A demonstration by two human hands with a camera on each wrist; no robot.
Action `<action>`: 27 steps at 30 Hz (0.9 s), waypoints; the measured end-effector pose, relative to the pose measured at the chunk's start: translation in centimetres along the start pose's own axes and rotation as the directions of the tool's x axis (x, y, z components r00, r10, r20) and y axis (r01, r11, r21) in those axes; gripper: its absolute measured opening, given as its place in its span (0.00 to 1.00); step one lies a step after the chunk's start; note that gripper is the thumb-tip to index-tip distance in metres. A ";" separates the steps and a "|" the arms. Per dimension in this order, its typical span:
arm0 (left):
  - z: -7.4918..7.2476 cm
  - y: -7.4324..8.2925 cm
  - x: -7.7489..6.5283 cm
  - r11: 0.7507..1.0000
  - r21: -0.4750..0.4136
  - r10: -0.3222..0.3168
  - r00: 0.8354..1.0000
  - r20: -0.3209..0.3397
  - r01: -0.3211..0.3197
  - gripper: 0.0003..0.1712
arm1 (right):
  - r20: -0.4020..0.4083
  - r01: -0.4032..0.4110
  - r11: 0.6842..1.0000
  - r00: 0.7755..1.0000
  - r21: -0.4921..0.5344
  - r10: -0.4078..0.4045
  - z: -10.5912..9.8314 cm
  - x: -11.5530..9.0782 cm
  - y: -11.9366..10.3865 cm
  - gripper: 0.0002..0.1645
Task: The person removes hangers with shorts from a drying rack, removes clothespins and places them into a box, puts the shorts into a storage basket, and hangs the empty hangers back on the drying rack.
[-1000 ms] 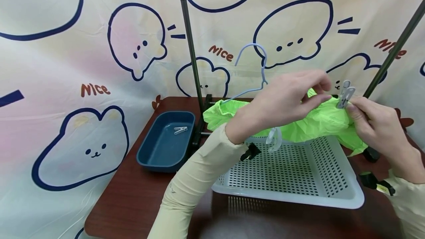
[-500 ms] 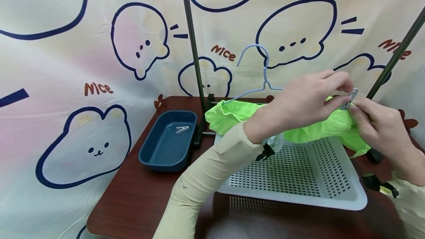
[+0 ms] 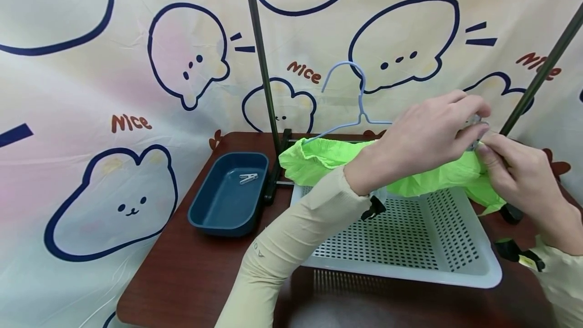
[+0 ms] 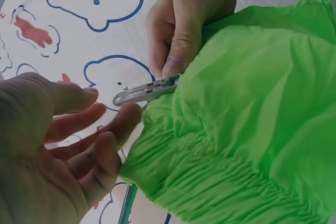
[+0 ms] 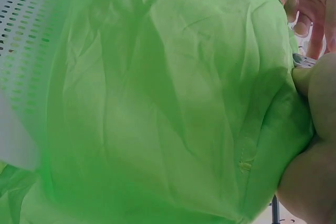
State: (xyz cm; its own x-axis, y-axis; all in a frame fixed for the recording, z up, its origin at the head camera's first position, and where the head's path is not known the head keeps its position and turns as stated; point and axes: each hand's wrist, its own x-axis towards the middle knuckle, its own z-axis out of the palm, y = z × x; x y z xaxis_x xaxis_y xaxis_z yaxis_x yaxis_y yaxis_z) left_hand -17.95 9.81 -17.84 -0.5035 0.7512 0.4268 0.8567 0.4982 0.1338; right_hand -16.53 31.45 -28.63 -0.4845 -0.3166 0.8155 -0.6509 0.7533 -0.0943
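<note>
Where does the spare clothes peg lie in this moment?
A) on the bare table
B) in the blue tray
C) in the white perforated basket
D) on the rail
B: a grey peg lies inside the blue tray, which stands left of the white basket.

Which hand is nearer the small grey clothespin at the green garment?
Right. The right hand pinches the grey clothespin; the left hand's fingertips sit just beside it.

Sleeves: long, cream, snug to the wrists.
Left sleeve [image 3: 291,237]: bore small dark lettering, unreadable.
Wrists: black straps, possibly camera mounts.
</note>
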 end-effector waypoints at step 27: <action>0.2 0.3 1.1 0.995 0.095 -0.045 0.992 0.119 0.034 0.09 | 0.018 0.005 1.000 1.000 0.005 -0.006 0.0 0.1 -0.1 0.30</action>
State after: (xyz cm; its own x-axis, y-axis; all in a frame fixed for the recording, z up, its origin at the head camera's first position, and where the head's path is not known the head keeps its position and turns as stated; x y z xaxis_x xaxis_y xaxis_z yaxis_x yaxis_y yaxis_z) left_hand -18.30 10.87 -17.48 -0.5515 0.7741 0.3109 0.8246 0.5623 0.0626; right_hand -16.57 31.31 -28.54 -0.4914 -0.3312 0.8055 -0.6567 0.7484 -0.0929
